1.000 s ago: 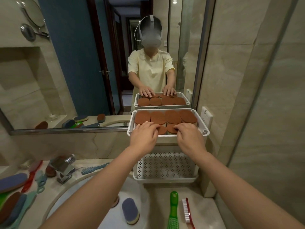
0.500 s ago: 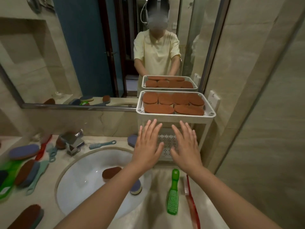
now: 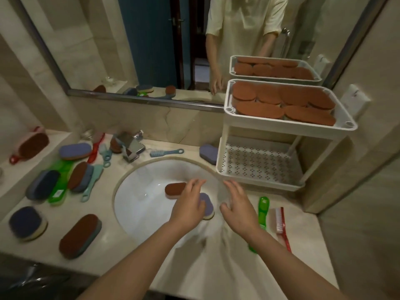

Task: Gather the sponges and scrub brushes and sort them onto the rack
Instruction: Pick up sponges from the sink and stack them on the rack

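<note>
- Sponge, brown-top (image 3: 174, 188), lies in sink basin (image 3: 138, 202); purple sponge (image 3: 208, 207) just beside it, partly under left hand (image 3: 188, 204).
- Both hands loose, grasping nothing; right hand (image 3: 238, 207) hovers nr basin's right side.
- Risk: curved basin wall; a weak pinch may let sponge slide.
- Axis: brown-top approx. left-right; purple approx. near-far.

Home bathroom: washbasin (image 3: 138, 204), faucet (image 3: 132, 146), wall mirror (image 3: 151, 40), marble counter (image 3: 216, 267).
</note>
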### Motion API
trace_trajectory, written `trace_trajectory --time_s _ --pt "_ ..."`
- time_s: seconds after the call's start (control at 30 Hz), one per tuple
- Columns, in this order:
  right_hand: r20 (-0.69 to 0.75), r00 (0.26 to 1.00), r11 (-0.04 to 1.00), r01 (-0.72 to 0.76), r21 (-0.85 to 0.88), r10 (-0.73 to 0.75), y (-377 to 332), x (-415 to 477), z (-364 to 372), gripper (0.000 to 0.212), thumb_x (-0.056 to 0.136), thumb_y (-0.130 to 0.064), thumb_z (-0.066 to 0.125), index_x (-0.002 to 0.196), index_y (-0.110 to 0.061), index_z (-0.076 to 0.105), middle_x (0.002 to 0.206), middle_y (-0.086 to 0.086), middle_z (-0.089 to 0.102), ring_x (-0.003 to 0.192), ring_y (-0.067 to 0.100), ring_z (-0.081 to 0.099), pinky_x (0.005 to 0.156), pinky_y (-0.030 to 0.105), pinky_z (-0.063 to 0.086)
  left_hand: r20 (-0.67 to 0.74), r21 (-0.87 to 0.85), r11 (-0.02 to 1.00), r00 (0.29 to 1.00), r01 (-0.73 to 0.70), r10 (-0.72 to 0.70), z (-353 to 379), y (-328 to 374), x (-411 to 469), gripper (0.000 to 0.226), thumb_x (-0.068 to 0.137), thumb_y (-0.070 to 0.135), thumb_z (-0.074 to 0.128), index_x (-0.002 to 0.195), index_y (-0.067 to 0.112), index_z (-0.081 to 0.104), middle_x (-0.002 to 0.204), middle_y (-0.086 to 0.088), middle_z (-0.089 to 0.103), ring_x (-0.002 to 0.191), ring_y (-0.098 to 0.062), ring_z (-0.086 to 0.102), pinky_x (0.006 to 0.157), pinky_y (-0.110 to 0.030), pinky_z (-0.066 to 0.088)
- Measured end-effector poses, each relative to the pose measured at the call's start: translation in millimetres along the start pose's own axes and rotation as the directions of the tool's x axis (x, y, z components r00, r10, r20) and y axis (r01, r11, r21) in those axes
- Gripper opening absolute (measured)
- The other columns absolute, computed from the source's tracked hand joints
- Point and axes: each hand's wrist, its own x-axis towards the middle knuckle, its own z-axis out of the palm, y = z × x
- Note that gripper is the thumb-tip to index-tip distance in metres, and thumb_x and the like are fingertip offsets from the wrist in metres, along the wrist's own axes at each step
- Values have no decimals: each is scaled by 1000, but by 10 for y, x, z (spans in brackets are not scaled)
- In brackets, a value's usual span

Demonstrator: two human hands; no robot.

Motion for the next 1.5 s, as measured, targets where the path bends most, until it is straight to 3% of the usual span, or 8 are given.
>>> trace_trajectory --time_s 0.23,0.47,0.67,1.0,1.17,1.3,1.43,1.5 --pt "156 974 985 -170 30 163 42 271 494 59 89 -18 54 146 -19 35 151 1 35 137 18 36 106 26 31 132 -24 984 977 174 -169 98 -545 80 60 95 19 52 149 28 26 155 4 29 136 -17 40 104 -28 36" --pt "312 865 903 -428 48 393 188 695 966 47 92 -17 50 138 -12 43 140 8 50 124 24 50 88 20 32 385 -218 863 853 456 -353 332 -938 495 60 93 6 49 146 24 30 145 -3 43 129 -18 45 103 -28 39" --pt "363 771 817 -574 43 523 343 1014 1227 48 92 -18 52 138 -11 40 137 10 52 120 26 53 88 26 38 530 -244 767 744 593 -407 528 -1187 852 55 94 2 47 144 16 30 140 -9 45 111 -16 50 69 -9 43" --pt "463 619 705 -709 -19 635 499 1222 1446 66 95 -18 56 150 -6 21 142 15 47 127 28 49 105 36 40 639 -129 728 618 673 -458 713 -1239 1197 48 97 5 47 143 2 35 139 -20 49 125 -35 50 98 -36 43" --pt "324 617 619 -778 110 717 469 1228 1441 53 91 -4 46 143 -7 37 134 16 52 120 30 53 97 34 43 651 -228 484 502 845 -569 663 -1231 1238 52 98 20 45 145 5 31 139 -20 50 124 -34 52 105 -43 42" --pt "185 692 630 -716 301 698 317 1249 1403 29 87 -4 45 109 -18 57 90 5 64 87 21 59 73 27 41 652 -379 375 532 846 -540 553 -1200 1272 39 98 44 43 111 12 61 113 -13 66 103 -30 64 95 -43 51" --pt "202 745 605 -644 469 636 81 1327 1365 29 84 1 41 99 -21 53 70 5 65 78 23 65 83 40 52 558 -470 446 648 761 -518 403 -1199 1243 27 90 62 45 92 36 55 94 14 63 87 -2 58 67 -26 44" --pt "188 768 614 -611 500 612 -24 1402 1345 30 87 0 37 104 -21 50 74 6 66 79 23 65 88 44 53 510 -535 432 685 726 -520 318 -1207 1237 26 86 63 51 94 39 56 93 17 63 86 1 57 67 -23 42"
